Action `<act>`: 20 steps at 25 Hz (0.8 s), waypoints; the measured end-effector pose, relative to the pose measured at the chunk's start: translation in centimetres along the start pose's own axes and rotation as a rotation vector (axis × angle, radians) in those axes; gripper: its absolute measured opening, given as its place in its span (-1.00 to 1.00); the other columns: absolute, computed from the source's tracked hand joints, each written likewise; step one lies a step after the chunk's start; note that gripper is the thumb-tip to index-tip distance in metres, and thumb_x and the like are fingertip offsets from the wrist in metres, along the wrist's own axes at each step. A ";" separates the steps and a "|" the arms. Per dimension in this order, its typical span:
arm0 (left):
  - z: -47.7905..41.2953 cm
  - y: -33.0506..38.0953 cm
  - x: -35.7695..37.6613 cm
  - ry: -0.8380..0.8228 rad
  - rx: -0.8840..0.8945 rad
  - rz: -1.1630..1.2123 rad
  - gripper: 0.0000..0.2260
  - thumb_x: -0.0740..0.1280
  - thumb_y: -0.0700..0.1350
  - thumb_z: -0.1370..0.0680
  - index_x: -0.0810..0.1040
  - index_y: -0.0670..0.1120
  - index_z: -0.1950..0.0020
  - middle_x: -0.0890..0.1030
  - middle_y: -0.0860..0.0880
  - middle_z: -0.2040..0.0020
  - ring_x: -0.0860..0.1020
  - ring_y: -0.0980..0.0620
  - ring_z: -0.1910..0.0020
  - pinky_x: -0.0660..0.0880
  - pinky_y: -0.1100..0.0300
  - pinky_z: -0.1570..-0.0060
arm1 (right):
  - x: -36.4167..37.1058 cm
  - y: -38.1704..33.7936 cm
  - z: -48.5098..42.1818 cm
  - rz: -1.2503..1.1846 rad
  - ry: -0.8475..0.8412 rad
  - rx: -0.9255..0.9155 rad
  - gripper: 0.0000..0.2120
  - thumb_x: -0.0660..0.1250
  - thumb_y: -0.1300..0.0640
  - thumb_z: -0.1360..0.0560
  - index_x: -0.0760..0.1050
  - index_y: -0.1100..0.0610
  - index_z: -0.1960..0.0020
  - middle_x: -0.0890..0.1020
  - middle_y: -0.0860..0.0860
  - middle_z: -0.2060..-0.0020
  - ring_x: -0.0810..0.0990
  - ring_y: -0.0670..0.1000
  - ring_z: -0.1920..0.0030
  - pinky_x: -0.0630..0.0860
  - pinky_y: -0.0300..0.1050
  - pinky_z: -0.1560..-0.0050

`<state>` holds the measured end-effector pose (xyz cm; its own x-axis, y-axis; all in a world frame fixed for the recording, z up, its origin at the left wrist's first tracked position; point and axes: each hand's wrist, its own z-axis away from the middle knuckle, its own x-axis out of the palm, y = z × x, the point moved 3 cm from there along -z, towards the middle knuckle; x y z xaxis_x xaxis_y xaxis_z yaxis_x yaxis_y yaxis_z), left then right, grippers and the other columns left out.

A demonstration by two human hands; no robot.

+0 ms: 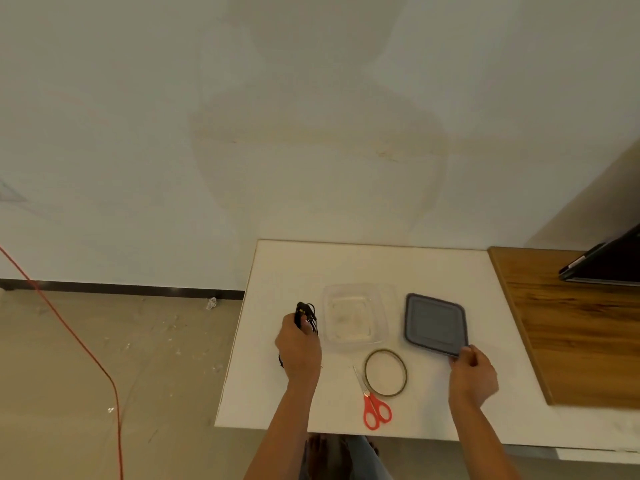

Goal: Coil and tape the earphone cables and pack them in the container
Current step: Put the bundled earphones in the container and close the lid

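My left hand (299, 344) grips a bundle of black earphone cables (307, 315) just left of the clear plastic container (358, 313), which sits open on the white table (277, 393). A short end of cable sticks out below that hand. The grey container lid (435, 323) lies flat to the right of the container. My right hand (472, 370) pinches the lid's near right corner. A roll of clear tape (385, 372) lies in front of the container. Red-handled scissors (372, 401) lie next to the tape, blades pointing away from me.
A wooden board (571, 327) adjoins the table on the right, with a dark laptop (609, 261) at its far end. A red cord (86, 351) runs across the floor on the left. The table's left edge is close to my left hand.
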<state>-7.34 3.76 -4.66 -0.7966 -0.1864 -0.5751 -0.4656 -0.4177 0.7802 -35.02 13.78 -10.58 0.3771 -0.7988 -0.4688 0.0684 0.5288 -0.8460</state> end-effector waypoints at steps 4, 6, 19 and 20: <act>-0.7 1.1 -0.8 -0.149 -0.002 0.292 -0.81 0.26 -0.28 -0.56 0.59 -0.22 -0.13 0.61 -0.10 0.09 0.59 -0.06 0.08 0.54 0.15 0.11 | 0.1 -2.9 2.2 0.158 0.041 -0.368 -0.73 0.33 0.22 -0.52 0.56 0.23 -0.20 0.56 0.21 -0.13 0.51 0.21 -0.11 0.52 0.04 -0.02; -1.1 1.9 0.7 -0.426 -0.096 0.487 -0.81 0.27 -0.31 -0.56 0.59 -0.24 -0.14 0.62 -0.13 0.10 0.63 -0.05 0.08 0.62 0.18 0.14 | 2.6 -6.4 4.3 -0.032 -0.339 -0.406 -0.74 0.35 0.17 -0.51 0.57 0.10 -0.20 0.63 0.05 0.01 0.58 0.00 0.01 0.51 -0.20 -0.02; -3.5 2.2 7.4 -0.561 0.241 -0.285 -0.91 0.32 -0.31 -0.46 0.50 -0.12 0.16 0.54 -0.07 0.29 0.50 -0.01 0.33 0.45 0.19 0.34 | 11.3 -7.5 7.3 0.436 -0.596 -0.482 -0.92 0.30 0.28 -0.48 0.55 0.24 0.18 0.60 0.07 0.30 0.52 0.05 0.31 0.42 -0.07 0.33; -3.7 2.1 7.8 -0.567 0.320 -0.374 -0.82 0.25 -0.33 -0.47 0.42 -0.10 0.28 0.45 -0.01 0.36 0.42 0.03 0.37 0.35 0.23 0.39 | 11.9 -7.2 7.5 0.544 -0.621 -0.478 -0.88 0.26 0.28 -0.49 0.51 0.24 0.20 0.58 0.08 0.31 0.49 0.04 0.31 0.37 -0.08 0.34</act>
<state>-13.13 -1.82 -8.45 -0.5997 0.4396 -0.6686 -0.7645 -0.0678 0.6411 -24.06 2.62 -8.20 0.6784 -0.1099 -0.7264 -0.5939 0.5000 -0.6303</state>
